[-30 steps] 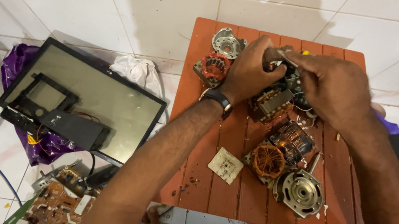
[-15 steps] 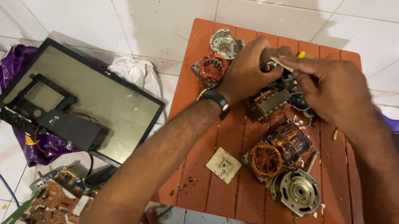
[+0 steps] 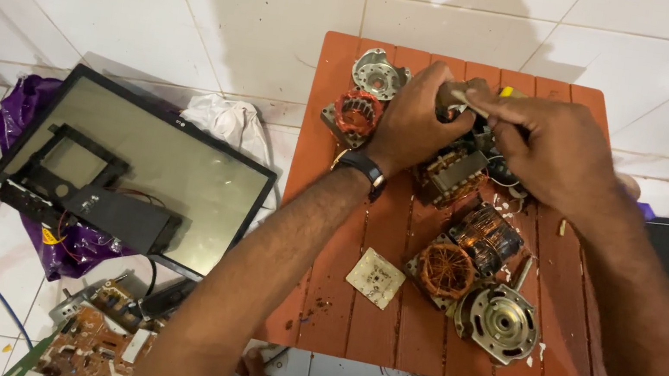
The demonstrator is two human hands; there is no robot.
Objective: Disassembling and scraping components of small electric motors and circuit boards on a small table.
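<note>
Right hand (image 3: 545, 148) gripping tool (image 3: 470, 103)

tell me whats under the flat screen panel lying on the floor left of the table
A purple plastic bag sticks out from under the flat screen panel at its left edge, and a white cloth shows at its upper right corner. Whatever else lies beneath is covered by the panel.

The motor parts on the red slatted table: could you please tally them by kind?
Copper-wound coils: 3
Silver metal end caps: 2
Transformer-like block: 1
Small square white plate: 1
Total: 7
</note>
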